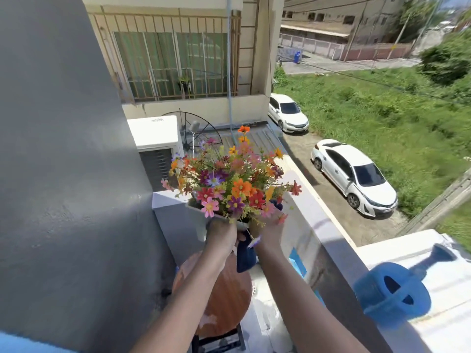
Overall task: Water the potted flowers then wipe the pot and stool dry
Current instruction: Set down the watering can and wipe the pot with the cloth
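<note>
While the white square-sided plastic pot (197, 221) of mixed orange, red, pink and purple flowers (233, 186) is held up off its support, it hangs in the air above the round reddish-brown wooden stool (229, 299), between the grey rendered wall (63, 149) and the white balcony parapet (313, 225). The pot's long axis runs roughly upright, tipped a little away from the viewer; its open mouth and the blooms face up and outward towards the parked white cars (354, 174) below. The left hand (220, 231) is closed around the pot's near lower edge. The right hand (265, 231) reaches in from the other side, largely screened by blossoms; a dark blue folded cloth (246, 256) hangs between the two hands, though which hand has hold of it, and how tightly the right fingers are curled, cannot be told. The blue plastic watering can (393, 289) stands apart on the parapet ledge at the right, in nobody's grasp. Judged from this arrangement, watering is finished and the wiping step is in hand, with the pot raised so its sides or base can be reached. The next move probably calls for passing the cloth over the pot's wet surfaces while keeping it level, then drying the stool top before setting the pot down.
</note>
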`<action>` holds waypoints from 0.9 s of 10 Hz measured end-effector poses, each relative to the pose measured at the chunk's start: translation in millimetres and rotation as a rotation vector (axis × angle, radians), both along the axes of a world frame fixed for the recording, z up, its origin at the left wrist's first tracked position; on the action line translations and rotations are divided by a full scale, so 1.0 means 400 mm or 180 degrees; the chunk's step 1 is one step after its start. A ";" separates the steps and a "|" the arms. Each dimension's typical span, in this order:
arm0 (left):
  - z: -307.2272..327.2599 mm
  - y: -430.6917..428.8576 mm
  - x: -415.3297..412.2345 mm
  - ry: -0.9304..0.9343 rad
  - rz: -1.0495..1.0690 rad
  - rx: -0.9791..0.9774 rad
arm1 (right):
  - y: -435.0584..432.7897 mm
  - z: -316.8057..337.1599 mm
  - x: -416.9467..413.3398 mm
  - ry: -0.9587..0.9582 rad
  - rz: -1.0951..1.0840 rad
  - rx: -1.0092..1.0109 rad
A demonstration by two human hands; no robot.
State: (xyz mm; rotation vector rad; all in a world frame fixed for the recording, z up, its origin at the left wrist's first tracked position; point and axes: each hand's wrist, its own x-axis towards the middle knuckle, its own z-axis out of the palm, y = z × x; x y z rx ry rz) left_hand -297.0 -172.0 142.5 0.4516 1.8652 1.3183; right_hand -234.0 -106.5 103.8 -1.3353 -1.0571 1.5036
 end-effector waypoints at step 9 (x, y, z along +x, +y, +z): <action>-0.021 0.015 -0.099 -0.0920 0.0064 0.0577 | -0.078 -0.015 0.008 -0.0591 0.0736 0.1990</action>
